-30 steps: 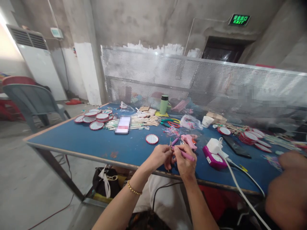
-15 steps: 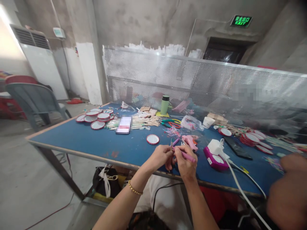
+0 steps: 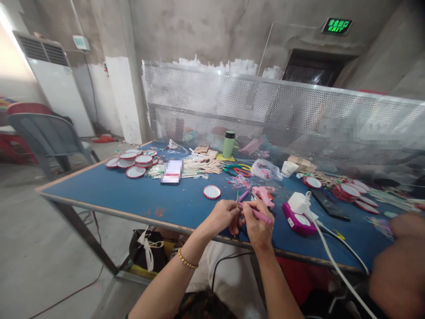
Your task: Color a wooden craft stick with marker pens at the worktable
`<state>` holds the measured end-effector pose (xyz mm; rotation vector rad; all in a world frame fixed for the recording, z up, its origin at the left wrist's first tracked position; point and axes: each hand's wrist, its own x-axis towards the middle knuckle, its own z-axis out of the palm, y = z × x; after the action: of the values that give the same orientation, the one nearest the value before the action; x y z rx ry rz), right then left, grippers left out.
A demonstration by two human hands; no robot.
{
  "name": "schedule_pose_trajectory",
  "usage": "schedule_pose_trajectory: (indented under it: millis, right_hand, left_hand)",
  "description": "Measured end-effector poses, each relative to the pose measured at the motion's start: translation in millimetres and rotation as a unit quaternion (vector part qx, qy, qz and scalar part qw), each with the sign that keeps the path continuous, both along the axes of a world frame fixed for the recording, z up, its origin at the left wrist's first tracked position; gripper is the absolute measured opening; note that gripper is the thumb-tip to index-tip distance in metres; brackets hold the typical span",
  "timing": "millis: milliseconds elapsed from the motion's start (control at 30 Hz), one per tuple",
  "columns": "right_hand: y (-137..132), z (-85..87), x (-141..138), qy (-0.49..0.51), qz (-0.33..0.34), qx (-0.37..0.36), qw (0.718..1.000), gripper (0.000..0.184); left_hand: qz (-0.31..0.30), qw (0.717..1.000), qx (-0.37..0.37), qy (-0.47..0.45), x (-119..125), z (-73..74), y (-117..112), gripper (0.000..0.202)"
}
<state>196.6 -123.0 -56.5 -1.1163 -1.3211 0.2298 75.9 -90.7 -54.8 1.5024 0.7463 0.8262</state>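
Both my hands meet over the near edge of the blue table. My right hand is closed on a pink pen-like stick that points toward my left hand. My left hand is closed in a pinch around something small and thin that I cannot make out. A pink glue gun lies just beyond my hands. A small round red-rimmed mirror lies on the table to the left of them.
A pink and white power block with a white cable sits to the right. Stacks of red-rimmed mirrors, wooden sticks, a green bottle and scissors lie farther back. Another person's arm is at right.
My hands have stayed together at the table edge with hardly any movement. The view has shifted slightly.
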Motion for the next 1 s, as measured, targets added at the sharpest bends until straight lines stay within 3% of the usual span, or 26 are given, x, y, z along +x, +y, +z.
schedule_pose_trajectory:
  millis: [1000]
  right_hand:
    - [2.4, -4.4, 4.2, -0.019, -0.022, 0.002, 1.000, 0.022]
  left_hand:
    - [-0.002, 1.000, -0.009, -0.007, -0.6, 0.7, 0.1, 0.023]
